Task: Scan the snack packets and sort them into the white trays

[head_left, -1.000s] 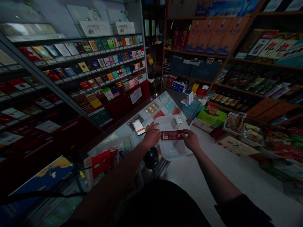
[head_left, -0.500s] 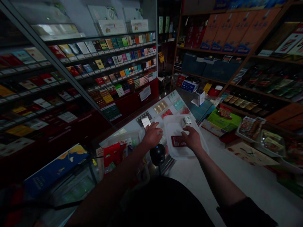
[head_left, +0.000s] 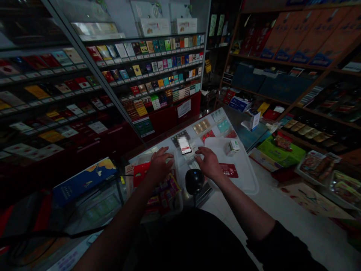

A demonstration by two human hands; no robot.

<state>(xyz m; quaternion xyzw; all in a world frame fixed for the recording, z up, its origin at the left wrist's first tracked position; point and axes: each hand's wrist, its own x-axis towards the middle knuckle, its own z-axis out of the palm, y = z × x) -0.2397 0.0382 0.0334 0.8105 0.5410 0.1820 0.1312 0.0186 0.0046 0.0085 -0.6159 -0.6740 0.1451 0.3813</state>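
I have the left hand (head_left: 161, 165) out over a pale bin (head_left: 181, 201), its fingers loosely bent and spread apart from the thumb. The right hand (head_left: 208, 163) is turned palm-down near the left side of a white tray (head_left: 255, 184), with a gap between thumb and forefinger. From here I cannot tell whether the fingertips of either one touch anything.

Under and beside the left wrist I see a red packet (head_left: 140, 172) in the bin, and to its right a pile of purple and yellow packets (head_left: 170, 186). A flat dark-red packet (head_left: 229, 170) lies in the white tray, just right of the right wrist, and a small white-and-green box (head_left: 231, 146) is in the same tray, farther back.

Between the two hands, a phone (head_left: 184, 145) lies on the table (head_left: 166, 143), its screen lit and partly blurred out. A rounded black device (head_left: 194, 181) with a blue light is nearer to me, just below the right hand. Past the phone I can make out gold packs (head_left: 201, 126) and a red pack (head_left: 208, 134).

Farther out, a blue box (head_left: 84, 180) lies to the left, rows of small packs (head_left: 152, 75) fill the display shelves ahead, and tall orange boxes (head_left: 299, 35) line a shelf at right.
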